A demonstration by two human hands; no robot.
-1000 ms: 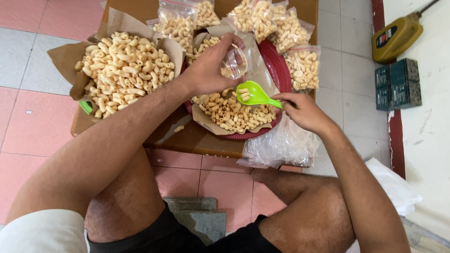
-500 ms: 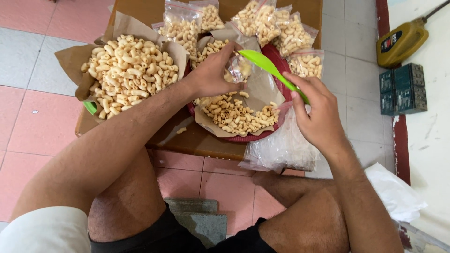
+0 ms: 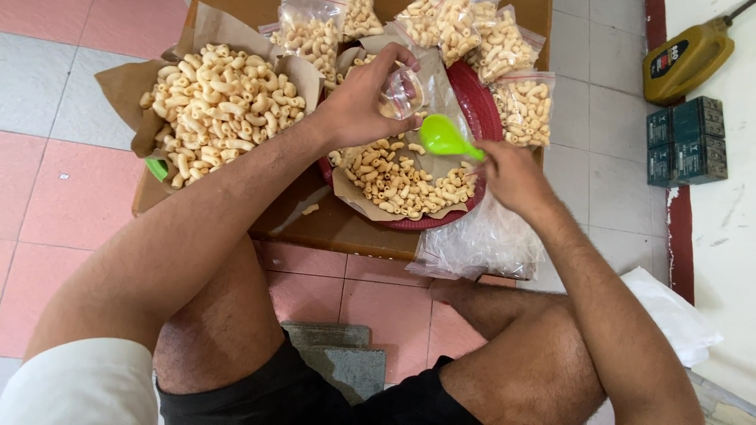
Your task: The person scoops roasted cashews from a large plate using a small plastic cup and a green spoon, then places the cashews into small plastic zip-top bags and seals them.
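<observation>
I sit over a floor of pink and pale grey tiles, with a low brown desk (image 3: 346, 228) in front of my knees. My left hand (image 3: 364, 98) is closed around the mouth of a small clear plastic bag (image 3: 402, 93), pinching it up above the red round tray (image 3: 482, 118) near the middle of the desk. My right hand (image 3: 512, 175) grips the handle of a green plastic scoop (image 3: 446, 137), fingers curled shut on it, the bowl of the scoop just below the bag and over the loose macaroni (image 3: 402, 179) lying on brown paper in the tray. At the desk's left edge a bigger heap of macaroni (image 3: 220, 106) sits on brown paper. Along the far edge and far right corner stand filled clear packets (image 3: 523, 110), sealed at the top. A stack of empty clear bags (image 3: 482, 244) hangs over the near right corner. On the floor to the right lie a yellow bottle (image 3: 685, 59) with a dark label and two dark green boxes (image 3: 687, 142).
</observation>
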